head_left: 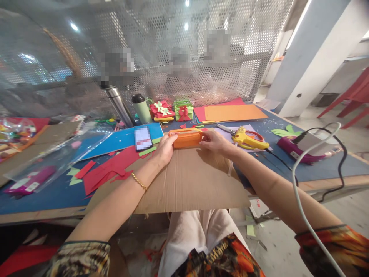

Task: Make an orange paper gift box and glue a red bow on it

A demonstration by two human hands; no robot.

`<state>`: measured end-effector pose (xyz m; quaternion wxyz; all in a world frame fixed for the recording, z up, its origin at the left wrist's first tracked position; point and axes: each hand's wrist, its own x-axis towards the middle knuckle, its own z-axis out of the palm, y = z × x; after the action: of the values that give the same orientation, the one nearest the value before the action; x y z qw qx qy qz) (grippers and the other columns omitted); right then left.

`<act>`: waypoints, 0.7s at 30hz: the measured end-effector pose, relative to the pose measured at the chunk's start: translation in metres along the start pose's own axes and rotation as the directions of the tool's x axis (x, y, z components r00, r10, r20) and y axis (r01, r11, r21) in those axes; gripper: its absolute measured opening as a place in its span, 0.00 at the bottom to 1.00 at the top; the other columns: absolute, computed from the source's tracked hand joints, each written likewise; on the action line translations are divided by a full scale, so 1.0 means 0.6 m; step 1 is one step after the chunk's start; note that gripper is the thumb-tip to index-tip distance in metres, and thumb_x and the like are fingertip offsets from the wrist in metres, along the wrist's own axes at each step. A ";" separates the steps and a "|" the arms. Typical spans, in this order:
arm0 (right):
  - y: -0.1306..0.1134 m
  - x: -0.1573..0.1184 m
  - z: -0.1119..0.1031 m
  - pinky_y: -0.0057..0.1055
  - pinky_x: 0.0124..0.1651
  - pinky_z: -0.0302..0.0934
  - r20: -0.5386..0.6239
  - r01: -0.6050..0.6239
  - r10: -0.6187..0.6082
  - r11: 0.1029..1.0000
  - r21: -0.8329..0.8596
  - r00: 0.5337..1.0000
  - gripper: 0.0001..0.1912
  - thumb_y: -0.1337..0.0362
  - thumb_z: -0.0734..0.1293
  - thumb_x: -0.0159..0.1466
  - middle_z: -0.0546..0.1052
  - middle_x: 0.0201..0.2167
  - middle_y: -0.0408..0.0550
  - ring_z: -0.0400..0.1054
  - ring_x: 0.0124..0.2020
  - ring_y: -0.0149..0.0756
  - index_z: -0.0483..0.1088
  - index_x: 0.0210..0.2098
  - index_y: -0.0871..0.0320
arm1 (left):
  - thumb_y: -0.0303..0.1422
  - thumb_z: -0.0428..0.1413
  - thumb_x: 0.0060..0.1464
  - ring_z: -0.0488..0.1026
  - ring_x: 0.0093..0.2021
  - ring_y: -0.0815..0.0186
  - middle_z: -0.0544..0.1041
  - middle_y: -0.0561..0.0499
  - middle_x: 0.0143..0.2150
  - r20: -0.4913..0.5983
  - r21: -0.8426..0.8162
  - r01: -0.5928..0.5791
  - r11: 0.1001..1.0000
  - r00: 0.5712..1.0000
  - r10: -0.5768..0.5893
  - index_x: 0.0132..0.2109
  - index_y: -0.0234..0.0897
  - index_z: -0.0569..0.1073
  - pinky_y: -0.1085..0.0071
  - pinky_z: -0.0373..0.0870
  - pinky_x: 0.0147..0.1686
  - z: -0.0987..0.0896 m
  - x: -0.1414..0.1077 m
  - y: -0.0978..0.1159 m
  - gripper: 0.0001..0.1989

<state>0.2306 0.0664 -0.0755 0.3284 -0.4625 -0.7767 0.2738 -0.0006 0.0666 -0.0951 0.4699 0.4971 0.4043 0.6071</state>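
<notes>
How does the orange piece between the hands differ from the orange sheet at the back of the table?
The orange piece is held between the left hand and right hand over the cardboard; the orange sheet lies untouched, partly over red paper. The piece looks folded, with raised sides, while the sheet is flat. The piece also looks smaller than the sheet. Both are orange.

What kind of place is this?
Probably a paper-craft workspace: a yellow glue gun lies beside scissors, cut red paper is scattered on a blue-topped table, and both hands hold an orange paper piece.
</notes>
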 end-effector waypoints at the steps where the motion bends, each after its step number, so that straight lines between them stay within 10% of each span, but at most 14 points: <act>1: -0.001 0.000 -0.004 0.30 0.33 0.59 -0.010 0.003 -0.002 0.999 0.033 1.000 0.10 0.65 0.69 0.58 0.76 0.25 0.43 0.68 0.29 0.34 0.79 0.39 0.58 | 0.36 0.63 0.48 0.76 0.52 0.57 0.80 0.49 0.40 -0.002 -0.029 0.013 1.000 1.000 -0.013 0.39 0.37 0.78 0.60 0.67 0.60 -0.003 0.003 0.004 0.11; 6: -0.022 -0.013 -0.031 0.31 0.32 0.64 -0.066 -0.022 0.045 0.951 0.308 0.997 0.20 0.56 0.73 0.59 0.79 0.32 0.49 0.69 0.32 0.35 0.81 0.47 0.61 | 0.31 0.63 0.50 0.78 0.40 0.60 0.81 0.47 0.37 0.012 -0.208 0.218 0.954 0.975 -0.220 0.39 0.36 0.78 0.62 0.75 0.46 -0.026 0.013 0.032 0.08; 11: -0.055 -0.033 -0.025 0.34 0.40 0.73 0.066 0.119 -0.171 0.869 0.480 0.983 0.31 0.48 0.78 0.56 0.79 0.52 0.55 0.73 0.39 0.35 0.80 0.54 0.59 | 0.31 0.60 0.54 0.77 0.31 0.62 0.81 0.48 0.32 0.133 -0.189 0.370 0.910 0.928 -0.349 0.39 0.37 0.79 0.63 0.76 0.36 -0.037 0.010 0.054 0.05; 21: -0.075 -0.043 0.005 0.30 0.32 0.68 -0.066 0.253 -0.253 0.837 0.485 0.965 0.23 0.45 0.75 0.62 0.80 0.34 0.47 0.69 0.26 0.28 0.83 0.43 0.60 | 0.26 0.59 0.54 0.75 0.27 0.66 0.80 0.50 0.30 0.150 -0.180 0.432 0.884 0.900 -0.409 0.41 0.32 0.78 0.70 0.72 0.31 -0.019 -0.006 0.054 0.07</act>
<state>0.2134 0.0240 -0.0513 0.4675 -0.2576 -0.7363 0.4158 -0.0173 0.0551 -0.0668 0.6611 0.3775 0.4105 0.5020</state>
